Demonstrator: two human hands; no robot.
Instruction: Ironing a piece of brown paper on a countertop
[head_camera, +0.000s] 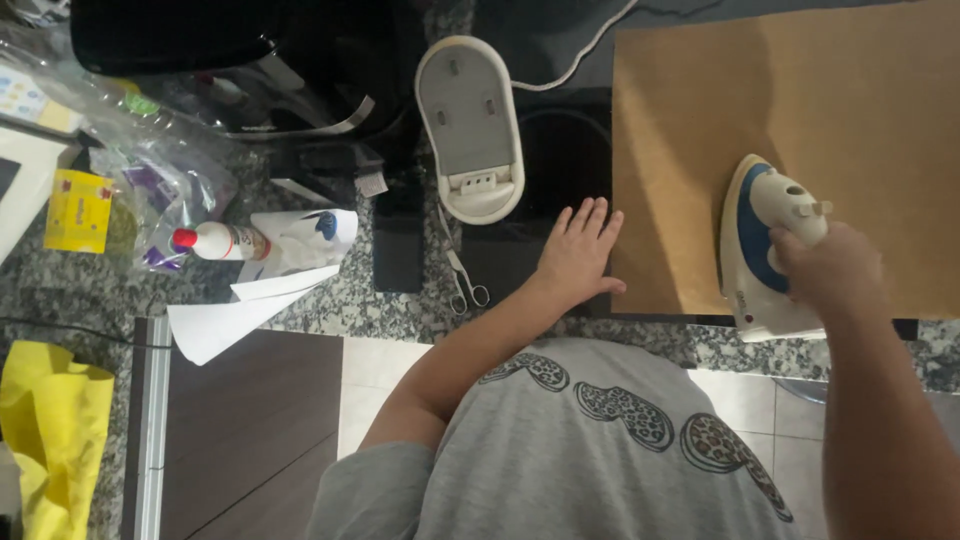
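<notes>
right hand (828, 268): my fingers are wrapped tight round the handle of the iron (768, 248), a white and blue one.
iron: sits sole down on the brown sheet (800, 110), near its front edge on my right side, nose pointing away from me.
left hand (580, 250): flat and spread, holding nothing, palm on the dark surface (560, 150) with fingertips just touching the sheet's left edge.
sheet: brown, stiff-looking, lies flat over the dark surface and the granite counter (350, 300); it looks smooth where i can see it.
iron base: the white oval cradle (470, 125) stands empty beyond my left hand, its cord (580, 55) trailing off toward the back.
nearby: scissors (462, 275) lie between the cradle and my left wrist; a white bottle with a red cap (222, 241) lies on its side by some white paper (235, 315); a yellow cloth (50, 430) hangs at far left.
doing it well, my judgement: keep the sole flat, glide slow and even, keep the left hand pinning the edge but well clear of the hot plate, and mind the cord.
</notes>
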